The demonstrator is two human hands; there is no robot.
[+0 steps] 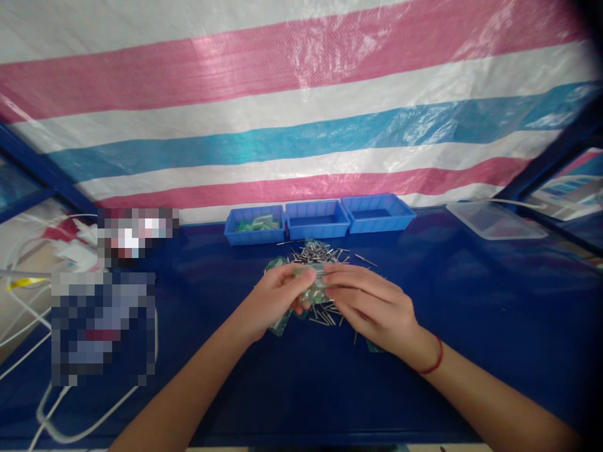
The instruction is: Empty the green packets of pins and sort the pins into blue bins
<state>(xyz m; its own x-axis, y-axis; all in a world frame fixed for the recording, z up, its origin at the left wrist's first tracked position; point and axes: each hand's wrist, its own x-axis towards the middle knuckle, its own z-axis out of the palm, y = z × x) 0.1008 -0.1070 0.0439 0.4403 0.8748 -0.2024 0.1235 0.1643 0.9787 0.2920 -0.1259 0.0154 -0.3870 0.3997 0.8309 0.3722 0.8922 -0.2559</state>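
Behind the blue surface (471, 301) hangs a striped tarp (301, 125). Both hands meet just above a pile of metal pins (315, 253), which lies in front of three blue bins (316, 218). The left hand (276, 298) and the right hand (372, 304) each have a narrow grip, with the fingertips pinched on one small clear bag (316, 282) between them.

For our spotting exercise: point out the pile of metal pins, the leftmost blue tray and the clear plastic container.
pile of metal pins (315, 253), head view, middle of heap.
leftmost blue tray (254, 237), head view, front wall.
clear plastic container (494, 221), head view, flat middle.
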